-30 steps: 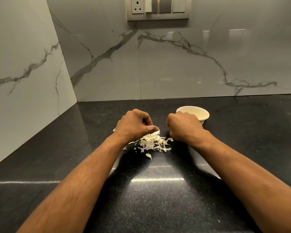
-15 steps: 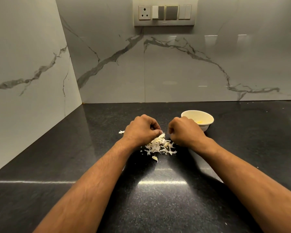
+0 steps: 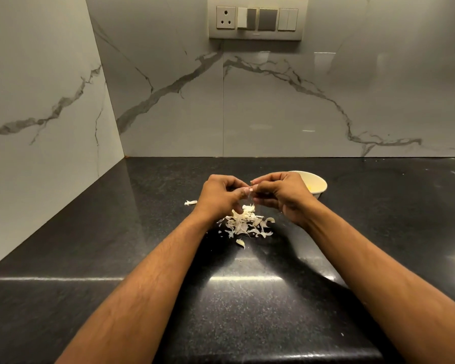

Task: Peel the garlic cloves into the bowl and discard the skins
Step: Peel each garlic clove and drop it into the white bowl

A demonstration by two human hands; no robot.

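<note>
My left hand [image 3: 221,195] and my right hand [image 3: 279,193] meet fingertip to fingertip above the black counter, pinching a small garlic clove [image 3: 248,189] between them; most of the clove is hidden by the fingers. A thin strip of skin hangs down from it. Right below lies a pile of pale garlic skins [image 3: 244,224]. A cream bowl [image 3: 316,183] stands just behind my right hand, partly hidden, with something yellowish inside.
One stray skin [image 3: 190,202] lies left of my left hand and another [image 3: 240,243] in front of the pile. Marble walls close the counter at the left and back. A switch panel [image 3: 256,19] hangs on the back wall.
Both hands have lifted off the counter and come together over the skin pile, now pinching a clove between them. The camera has tilted down a little.
</note>
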